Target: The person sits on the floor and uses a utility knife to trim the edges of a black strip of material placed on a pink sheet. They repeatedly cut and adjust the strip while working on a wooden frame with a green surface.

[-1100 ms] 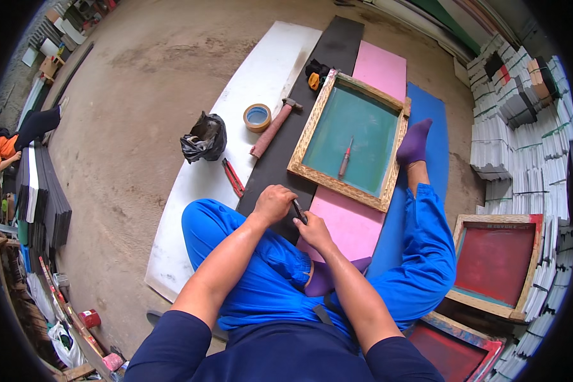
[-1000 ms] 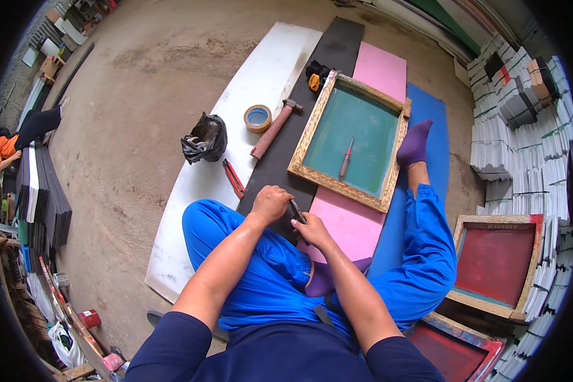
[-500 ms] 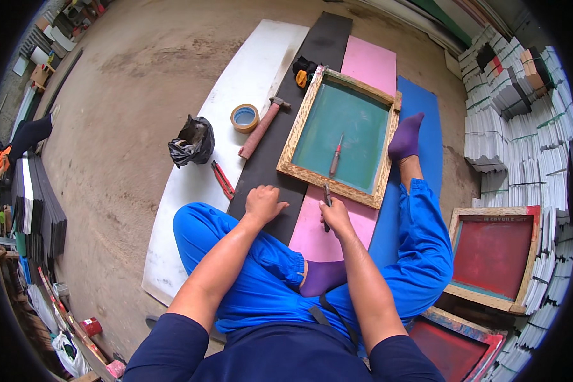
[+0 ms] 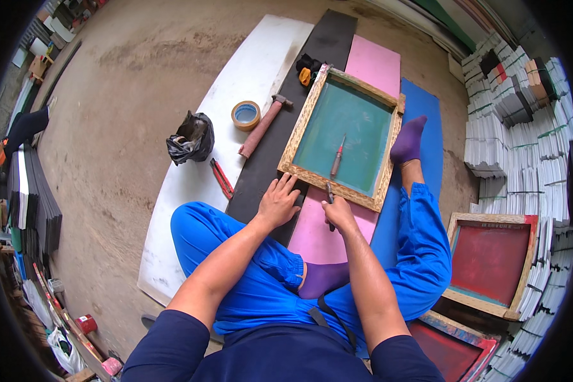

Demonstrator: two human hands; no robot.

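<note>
1. Frame (image 4: 344, 137): wooden, rectangular, with a teal mesh stretched inside. It lies flat on the floor mats, across a black mat (image 4: 299, 108), a pink mat (image 4: 337, 223) and a blue mat (image 4: 420, 127), straight ahead of the seated person.
2. A red-handled tool (image 4: 337, 156) lies loose on the mesh, near its middle, apart from both hands.
3. Left hand (image 4: 278, 202): palm down, fingers spread, nothing in it. It rests at the frame's near left corner; fingertips appear to touch the wood, though the view is too small to be sure.
4. Right hand (image 4: 339, 213): clenched around a thin dark tool (image 4: 330, 194), its tip meeting the frame's near edge. The forearm runs straight up from the lower rim.
5. Person sits with blue trousers, one purple-socked foot (image 4: 406, 140) stretched beside the frame's right side.
6. On the white board (image 4: 191, 191) to the left: tape roll (image 4: 246, 115), hammer (image 4: 263, 125), black bag (image 4: 191, 138), red pencils (image 4: 221, 178).
7. Two red-mesh frames (image 4: 490, 261) lie at the right, beside stacked sheets.
</note>
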